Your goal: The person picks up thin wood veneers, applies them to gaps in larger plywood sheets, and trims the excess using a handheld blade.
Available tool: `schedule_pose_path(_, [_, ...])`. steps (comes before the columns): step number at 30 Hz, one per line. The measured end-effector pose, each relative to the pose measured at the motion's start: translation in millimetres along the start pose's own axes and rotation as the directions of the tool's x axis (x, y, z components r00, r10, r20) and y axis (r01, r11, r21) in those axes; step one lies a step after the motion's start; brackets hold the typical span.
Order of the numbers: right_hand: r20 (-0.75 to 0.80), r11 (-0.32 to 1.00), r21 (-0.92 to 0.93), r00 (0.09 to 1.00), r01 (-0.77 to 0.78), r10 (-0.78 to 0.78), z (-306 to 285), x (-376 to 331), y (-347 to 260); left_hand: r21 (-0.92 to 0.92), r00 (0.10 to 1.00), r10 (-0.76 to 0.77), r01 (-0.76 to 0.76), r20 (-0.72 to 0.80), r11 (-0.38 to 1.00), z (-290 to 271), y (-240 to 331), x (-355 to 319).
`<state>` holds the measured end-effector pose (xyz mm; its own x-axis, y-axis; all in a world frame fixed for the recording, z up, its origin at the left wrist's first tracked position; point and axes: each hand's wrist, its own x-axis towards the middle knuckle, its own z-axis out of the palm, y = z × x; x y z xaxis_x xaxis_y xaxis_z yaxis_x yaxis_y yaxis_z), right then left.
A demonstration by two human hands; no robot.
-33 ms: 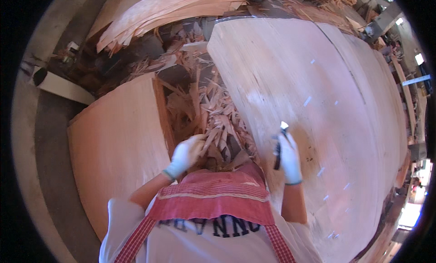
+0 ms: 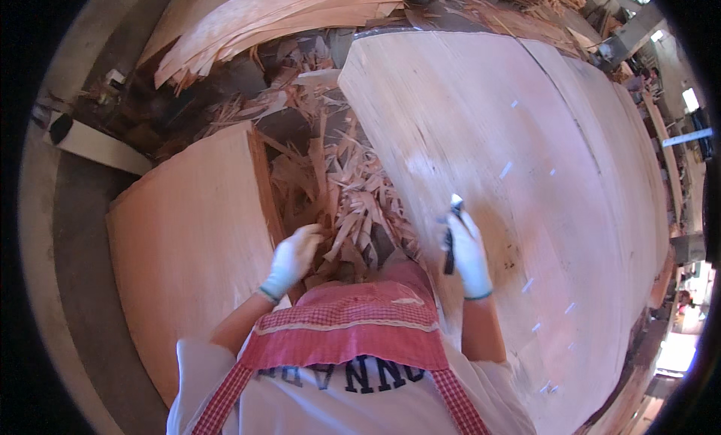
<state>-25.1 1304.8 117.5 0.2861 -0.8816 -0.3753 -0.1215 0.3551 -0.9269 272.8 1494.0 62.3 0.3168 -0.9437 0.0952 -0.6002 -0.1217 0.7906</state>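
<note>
My right hand (image 2: 467,256), in a white glove, is closed round a utility knife (image 2: 450,247) with a black handle and a short bright blade. It is held over the left part of a large pale wood veneer sheet (image 2: 481,120), which bears a few small whitish strips. My left hand (image 2: 294,259), gloved too and slightly blurred, hovers by the right edge of a veneer stack (image 2: 180,232). Its fingers look loosely bent and apart, and I see nothing held in them. Between the two stacks, torn veneer strips (image 2: 359,181) lie in a heap just beyond that hand.
Further veneer sheets (image 2: 278,22) with ragged ends lie at the far left. A pale beam (image 2: 101,144) juts in at the left beside the stack. More scraps and boards (image 2: 511,18) lie at the back. My pink apron (image 2: 353,322) touches the near end of the gap.
My left hand has moved left and slightly nearer, away from the strips. My right hand with the knife has shifted a little to the left. The view has moved slightly.
</note>
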Motion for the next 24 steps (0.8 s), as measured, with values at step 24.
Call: schedule_pose_path(24, [0.089,0.875,-0.482,0.996,0.048,-0.006,203.6,529.3,-126.1,0.123,0.477,-0.875,0.876,-0.076,0.467,-126.4,-362.1,222.0])
